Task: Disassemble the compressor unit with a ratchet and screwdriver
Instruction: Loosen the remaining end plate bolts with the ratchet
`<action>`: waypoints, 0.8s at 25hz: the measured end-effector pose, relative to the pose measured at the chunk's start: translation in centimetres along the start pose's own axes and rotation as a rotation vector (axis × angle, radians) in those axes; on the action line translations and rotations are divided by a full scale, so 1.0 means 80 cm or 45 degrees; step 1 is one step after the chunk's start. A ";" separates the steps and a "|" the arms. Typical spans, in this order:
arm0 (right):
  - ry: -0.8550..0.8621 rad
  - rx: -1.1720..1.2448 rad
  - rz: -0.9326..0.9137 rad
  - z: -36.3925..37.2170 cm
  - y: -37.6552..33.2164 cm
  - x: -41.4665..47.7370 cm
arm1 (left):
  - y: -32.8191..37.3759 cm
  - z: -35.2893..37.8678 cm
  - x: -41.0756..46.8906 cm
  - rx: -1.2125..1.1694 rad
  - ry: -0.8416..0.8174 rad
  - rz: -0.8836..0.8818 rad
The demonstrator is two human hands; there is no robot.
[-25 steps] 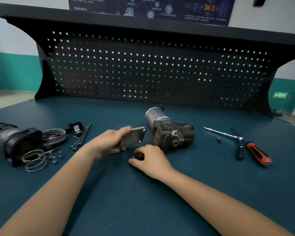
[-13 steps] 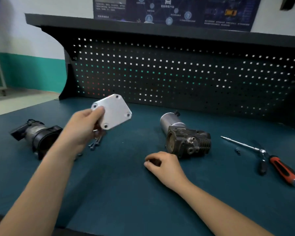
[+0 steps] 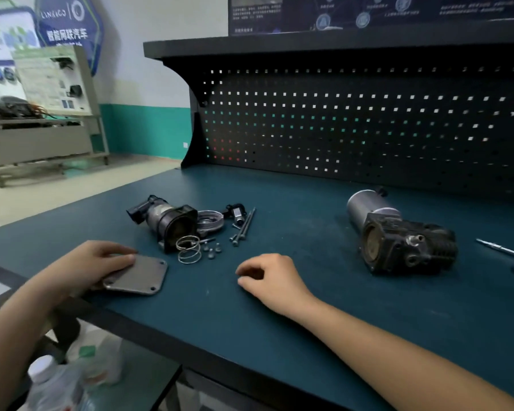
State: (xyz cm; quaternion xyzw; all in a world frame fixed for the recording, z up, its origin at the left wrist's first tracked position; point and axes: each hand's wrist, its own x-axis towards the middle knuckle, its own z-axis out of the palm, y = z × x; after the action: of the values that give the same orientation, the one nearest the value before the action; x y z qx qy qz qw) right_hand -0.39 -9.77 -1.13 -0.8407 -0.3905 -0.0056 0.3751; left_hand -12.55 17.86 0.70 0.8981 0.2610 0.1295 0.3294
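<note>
My left hand (image 3: 92,262) holds a flat grey cover plate (image 3: 137,274) by its left edge, and the plate lies on the bench near the front left corner. My right hand (image 3: 273,280) rests on the bench mid-front with fingers curled against the thumb; anything inside is hidden. The compressor unit (image 3: 404,241), a black finned body with a silver motor, lies to the right and neither hand touches it. A ratchet extension bar (image 3: 505,250) shows at the right edge.
Removed parts lie behind the plate: a black housing (image 3: 166,221), a round cover (image 3: 209,221), a wire spring (image 3: 189,249), long bolts (image 3: 244,225) and small screws (image 3: 212,250). A pegboard (image 3: 339,129) backs the bench. A plastic bottle (image 3: 54,387) stands below the front edge.
My left hand has carried the cover plate from mid-air down to the bench's front left. The view has swung left. My right hand has stayed curled on the bench.
</note>
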 end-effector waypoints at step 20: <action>0.929 -0.554 0.220 -0.145 0.046 -0.021 | 0.106 0.099 -0.011 -0.075 0.818 0.989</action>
State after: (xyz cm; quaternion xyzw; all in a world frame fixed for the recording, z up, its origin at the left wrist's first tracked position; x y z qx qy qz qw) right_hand 4.18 -19.78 4.39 -0.8727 -0.1501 -0.3532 0.3019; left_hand -6.80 7.77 0.26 0.8341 -0.0080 0.5196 0.1851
